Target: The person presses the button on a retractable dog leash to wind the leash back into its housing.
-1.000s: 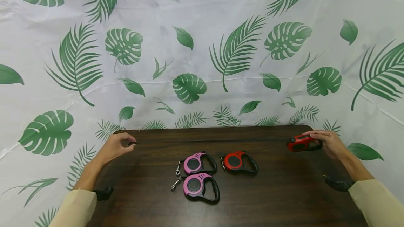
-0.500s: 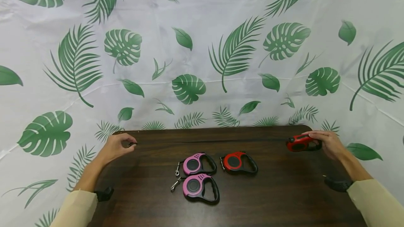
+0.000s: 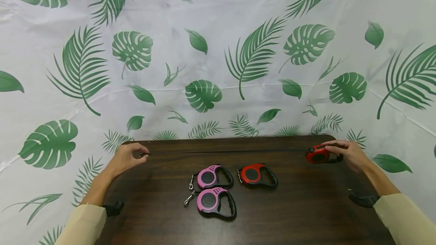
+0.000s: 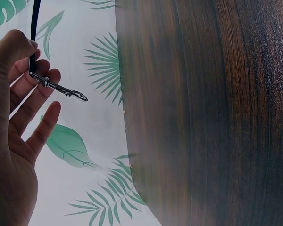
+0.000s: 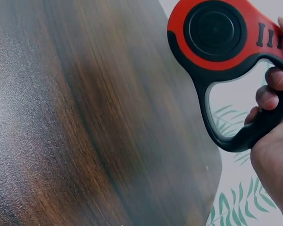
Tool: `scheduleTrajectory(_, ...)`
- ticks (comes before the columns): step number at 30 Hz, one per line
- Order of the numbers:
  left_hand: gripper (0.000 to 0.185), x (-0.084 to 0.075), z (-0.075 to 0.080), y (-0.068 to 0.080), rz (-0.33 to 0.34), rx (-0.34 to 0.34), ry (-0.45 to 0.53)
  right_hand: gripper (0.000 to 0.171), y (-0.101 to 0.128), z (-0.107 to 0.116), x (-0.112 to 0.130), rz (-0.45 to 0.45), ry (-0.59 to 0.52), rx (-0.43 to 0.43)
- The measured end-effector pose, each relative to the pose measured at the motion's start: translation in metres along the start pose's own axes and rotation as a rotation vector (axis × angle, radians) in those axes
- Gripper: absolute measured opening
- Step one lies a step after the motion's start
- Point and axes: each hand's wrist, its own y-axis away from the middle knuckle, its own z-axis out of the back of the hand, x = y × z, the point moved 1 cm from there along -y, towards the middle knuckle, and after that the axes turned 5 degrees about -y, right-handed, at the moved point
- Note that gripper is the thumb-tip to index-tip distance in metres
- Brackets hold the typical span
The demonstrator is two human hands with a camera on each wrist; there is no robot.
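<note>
My right hand grips the black handle of a red retractable dog leash, fingers curled through the loop, at the table's far right. From its case a thin black strap runs straight and taut across to the far left. There my left hand pinches the strap's end between thumb and fingers. A metal snap hook hangs from that end beside the fingertips in the left wrist view. Both hands are above the back part of the table.
A second red leash lies on the dark wooden table. Left of it lie a pink leash and, just in front, another pink leash, with their metal hooks pointing left. Behind the table hangs a white leaf-print cloth.
My right hand has moved slightly left with the red leash, a little nearer the left hand. The left hand has barely moved. The leashes on the table have not moved.
</note>
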Motion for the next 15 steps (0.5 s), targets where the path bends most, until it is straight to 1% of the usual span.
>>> scheduleTrajectory(3,0.025,0.000,0.000,-0.001,0.003,0.003,0.006,0.025,-0.001,-0.003,0.002,-0.015,0.050,0.007)
scheduleTrajectory(7,0.027,-0.001,-0.001,-0.002,0.004,0.008,0.005,0.026,-0.001,-0.007,0.004,-0.010,0.061,0.006)
scheduleTrajectory(10,0.027,-0.002,-0.002,-0.002,-0.005,0.009,0.001,0.028,-0.001,-0.010,0.007,-0.006,0.091,0.007)
scheduleTrajectory(12,0.027,-0.002,-0.003,-0.002,-0.015,0.007,0.000,0.029,-0.001,-0.012,0.008,0.001,0.095,0.007)
scheduleTrajectory(15,0.025,-0.003,-0.004,-0.002,-0.017,0.012,-0.004,0.030,-0.001,-0.017,0.009,0.002,0.070,0.013)
